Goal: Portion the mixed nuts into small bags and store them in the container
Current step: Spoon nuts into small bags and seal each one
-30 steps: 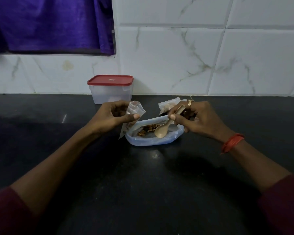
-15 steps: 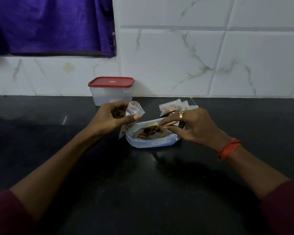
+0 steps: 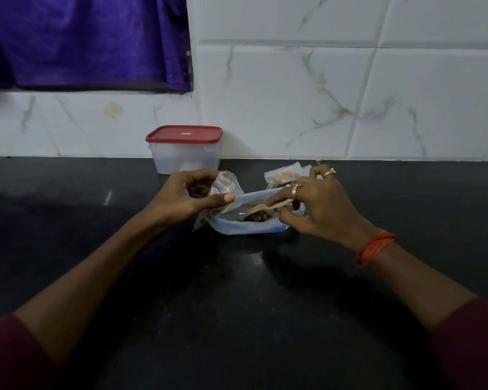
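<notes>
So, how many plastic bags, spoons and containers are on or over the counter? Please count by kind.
Small clear bags: 2, held bag, filled bag
Large nut bag: 1
Spoon: 1
Red-lidded container: 1
Total: 5

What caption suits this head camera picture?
Right hand spoons nuts from large bag; left hand holds small bag.

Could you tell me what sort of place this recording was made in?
Most likely a home kitchen: a dark polished stone counter runs along a wall of white marble-look tiles, a red-lidded plastic food container stands against that wall, and a purple curtain hangs at upper left.
</notes>
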Demonstrator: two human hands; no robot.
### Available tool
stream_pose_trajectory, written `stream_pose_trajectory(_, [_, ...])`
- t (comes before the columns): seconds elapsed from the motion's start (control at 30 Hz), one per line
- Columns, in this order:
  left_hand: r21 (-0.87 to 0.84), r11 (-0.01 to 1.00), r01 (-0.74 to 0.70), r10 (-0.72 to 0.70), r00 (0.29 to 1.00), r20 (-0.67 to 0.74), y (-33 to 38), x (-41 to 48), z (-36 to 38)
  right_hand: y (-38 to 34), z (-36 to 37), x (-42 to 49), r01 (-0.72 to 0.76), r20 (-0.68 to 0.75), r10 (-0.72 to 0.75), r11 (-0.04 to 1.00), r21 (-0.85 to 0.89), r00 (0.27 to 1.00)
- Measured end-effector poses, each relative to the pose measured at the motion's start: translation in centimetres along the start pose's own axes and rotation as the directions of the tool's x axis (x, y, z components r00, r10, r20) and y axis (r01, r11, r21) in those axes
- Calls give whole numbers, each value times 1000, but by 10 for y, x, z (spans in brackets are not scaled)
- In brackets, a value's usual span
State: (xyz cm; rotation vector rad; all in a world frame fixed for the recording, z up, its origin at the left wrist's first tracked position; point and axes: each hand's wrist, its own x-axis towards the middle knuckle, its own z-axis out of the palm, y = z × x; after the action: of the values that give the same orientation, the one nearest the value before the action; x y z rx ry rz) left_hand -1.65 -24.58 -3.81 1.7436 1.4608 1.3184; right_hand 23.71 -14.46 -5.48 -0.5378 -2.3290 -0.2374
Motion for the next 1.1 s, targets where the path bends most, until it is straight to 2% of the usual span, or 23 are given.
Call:
stream_pose_trajectory(0.07, [-5, 1000, 20, -20, 1000, 9, -1, 1, -1, -3, 0, 0, 14, -27, -14, 1000, 19, 1000])
stream_pose_trajectory(0.2, [-11, 998, 63, -63, 997, 54, -5, 2, -2, -10, 1, 1, 82, 121, -100, 986, 142, 988])
stream_pose_trajectory(0.3, [-29, 998, 52, -49, 993, 105, -4, 1, -2, -8, -4, 2, 104, 93, -120, 982, 159, 988])
stream_pose_trajectory(0.47, [-44, 999, 31, -25, 990, 136, -2, 0, -3, 2, -17, 2, 102, -55, -98, 992, 79, 994])
stream_pose_trajectory(0.67, [-19, 1000, 18, -15, 992, 127, -3, 1, -4, 17, -20, 0, 190, -53, -201, 967, -168, 978])
stream_pose_trajectory(0.8, [29, 1000, 11, -14, 994, 106, -5, 3, -4, 19, -13, -1, 148, 53, -140, 969, -197, 989])
stream_pose_trajectory(0.9, [53, 999, 5, -11, 993, 120, -5, 3, -4, 22, -14, 0, 62, 113, -53, 995, -82, 992])
stream_pose_trajectory(1.0, [45, 999, -8, 2, 990, 140, -3, 2, -4, 22, -17, 0, 15, 66, -17, 999, 28, 998])
stream_pose_trajectory(1.1, [35, 999, -25, 19, 987, 158, -3, 1, -3, 24, -18, 2, 17, -6, -17, 1000, 15, 1000])
